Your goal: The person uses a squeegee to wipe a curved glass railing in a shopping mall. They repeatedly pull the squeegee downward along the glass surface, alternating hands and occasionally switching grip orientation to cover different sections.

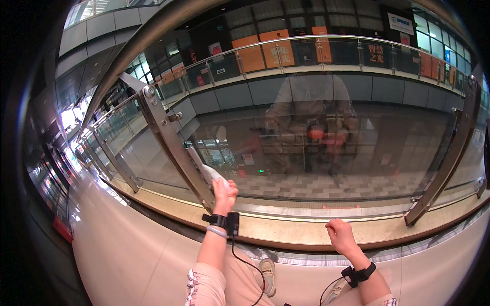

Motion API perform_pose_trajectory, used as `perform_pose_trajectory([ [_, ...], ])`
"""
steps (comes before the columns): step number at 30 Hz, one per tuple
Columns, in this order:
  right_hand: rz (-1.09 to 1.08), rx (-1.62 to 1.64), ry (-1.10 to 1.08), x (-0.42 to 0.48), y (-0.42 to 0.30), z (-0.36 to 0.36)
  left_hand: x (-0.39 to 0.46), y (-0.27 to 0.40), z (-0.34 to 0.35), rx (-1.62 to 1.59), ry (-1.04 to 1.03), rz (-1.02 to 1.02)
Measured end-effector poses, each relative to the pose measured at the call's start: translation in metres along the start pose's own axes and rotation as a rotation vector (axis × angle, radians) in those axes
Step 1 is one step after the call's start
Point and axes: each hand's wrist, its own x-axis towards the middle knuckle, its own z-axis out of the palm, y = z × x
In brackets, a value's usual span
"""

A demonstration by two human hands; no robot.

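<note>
My left hand [225,194] grips the white handle of what looks like a window squeegee [209,172]. Its long, narrow head lies along the left side of the glass panel [306,153], close beside a metal railing post [168,132]. Over the low stone ledge [291,231] at the foot of the glass, my right hand [341,236] is held with its fingers curled in. Nothing shows in it. Each wrist wears a black strap with a device and a cable. My own reflection appears in the glass.
A thick round handrail [105,72] curves above the panel. A second metal post [446,160] stands at the right. Beyond the glass is a lower tiled floor, with a balcony [306,53] across from it. Both my shoes [268,273] are on the glossy floor [153,252].
</note>
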Motion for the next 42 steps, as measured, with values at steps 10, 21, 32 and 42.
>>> perform_pose_trajectory([
  [10, 0.040, -0.022, -0.039, 0.008, 0.005, -0.003, -0.087, -0.201, -0.010, 0.382, 0.032, -0.190],
  [21, 0.029, -0.093, -0.156, -0.005, -0.001, -0.017, 0.006, -0.105, -0.068, 0.395, 0.250, 0.121],
  [32, 0.004, -0.126, -0.208, 0.004, 0.004, -0.004, -0.110, -0.288, -0.045, 0.264, 0.077, -0.366],
  [42, 0.069, -0.159, -0.262, -0.010, 0.009, -0.007, -0.003, -0.180, -0.110, 0.133, 0.220, -0.125],
])
